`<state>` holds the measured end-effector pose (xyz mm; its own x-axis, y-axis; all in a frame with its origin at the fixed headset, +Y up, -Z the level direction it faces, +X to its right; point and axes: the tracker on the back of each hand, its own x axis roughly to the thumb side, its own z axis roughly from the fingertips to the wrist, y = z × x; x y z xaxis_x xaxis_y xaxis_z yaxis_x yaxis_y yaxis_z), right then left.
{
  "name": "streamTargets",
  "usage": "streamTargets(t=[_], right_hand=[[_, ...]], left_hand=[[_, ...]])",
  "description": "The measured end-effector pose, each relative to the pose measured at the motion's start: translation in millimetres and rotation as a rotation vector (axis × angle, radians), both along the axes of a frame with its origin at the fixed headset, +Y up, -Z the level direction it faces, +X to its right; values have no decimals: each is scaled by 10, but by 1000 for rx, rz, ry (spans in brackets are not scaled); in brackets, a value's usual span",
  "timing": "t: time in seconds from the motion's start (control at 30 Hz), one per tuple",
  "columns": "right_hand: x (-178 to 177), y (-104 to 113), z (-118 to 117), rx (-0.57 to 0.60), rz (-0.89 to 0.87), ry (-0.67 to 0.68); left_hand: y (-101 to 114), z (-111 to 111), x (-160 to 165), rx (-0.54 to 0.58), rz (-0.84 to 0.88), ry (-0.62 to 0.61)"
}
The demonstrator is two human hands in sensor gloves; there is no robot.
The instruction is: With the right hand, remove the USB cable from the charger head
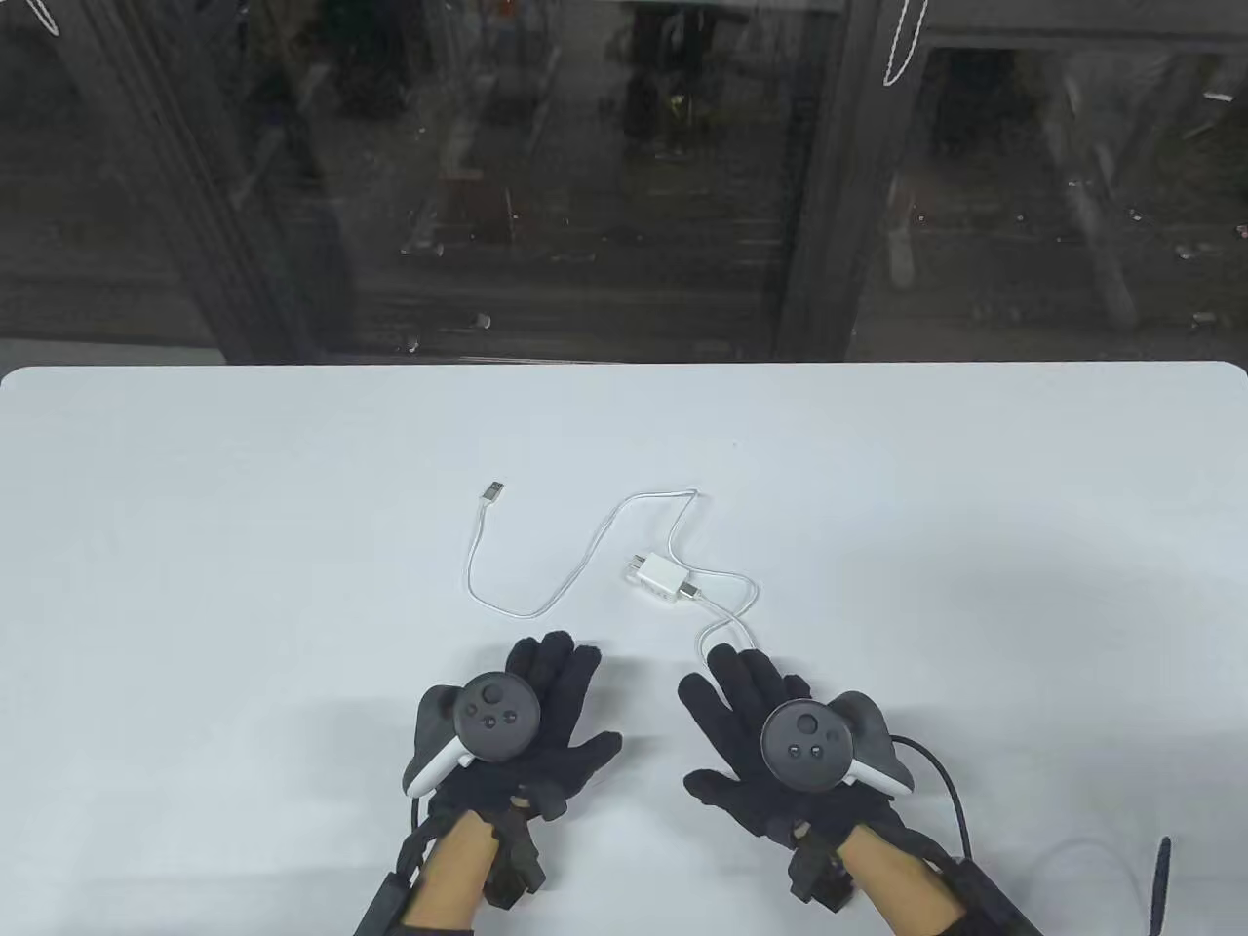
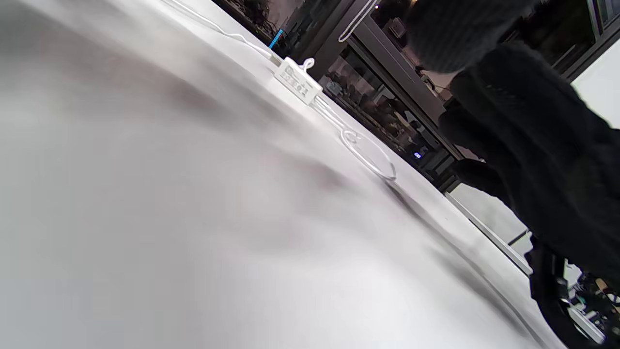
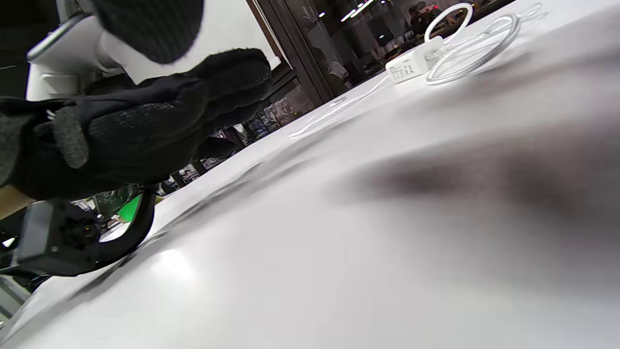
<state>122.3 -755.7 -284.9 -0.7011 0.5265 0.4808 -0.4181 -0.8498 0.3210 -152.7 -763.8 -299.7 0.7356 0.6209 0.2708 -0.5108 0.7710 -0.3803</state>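
A small white charger head (image 1: 655,577) lies on the white table (image 1: 244,546), with a white USB cable (image 1: 546,600) plugged into its right end. The cable loops toward me, then runs left to a free metal plug (image 1: 495,491). My left hand (image 1: 575,702) rests flat and open on the table, below the cable and holding nothing. My right hand (image 1: 717,736) rests flat and open, its fingertips just short of the near cable loop (image 1: 710,639). The charger head shows in the left wrist view (image 2: 298,81) and the right wrist view (image 3: 411,65).
A dark glass wall (image 1: 624,175) stands behind the table's far edge. A black lead (image 1: 951,790) trails from my right wrist across the table's near right corner.
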Motion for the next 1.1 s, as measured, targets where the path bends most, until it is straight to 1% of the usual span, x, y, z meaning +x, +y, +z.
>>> streamTargets(t=[0.2, 0.37, 0.43, 0.57, 0.7, 1.1], right_hand=[[21, 14, -15, 40, 14, -15], [43, 37, -29, 34, -15, -20], [46, 33, -27, 53, -3, -19], [32, 14, -22, 16, -10, -5], [22, 30, -8, 35, -14, -5], [-9, 13, 9, 25, -10, 17]], left_hand=[[29, -10, 33, 12, 66, -28], [29, 2, 58, 20, 45, -46], [28, 8, 56, 26, 44, -44], [29, 19, 49, 37, 30, -35], [13, 21, 44, 35, 27, -22], [7, 40, 35, 45, 14, -3]])
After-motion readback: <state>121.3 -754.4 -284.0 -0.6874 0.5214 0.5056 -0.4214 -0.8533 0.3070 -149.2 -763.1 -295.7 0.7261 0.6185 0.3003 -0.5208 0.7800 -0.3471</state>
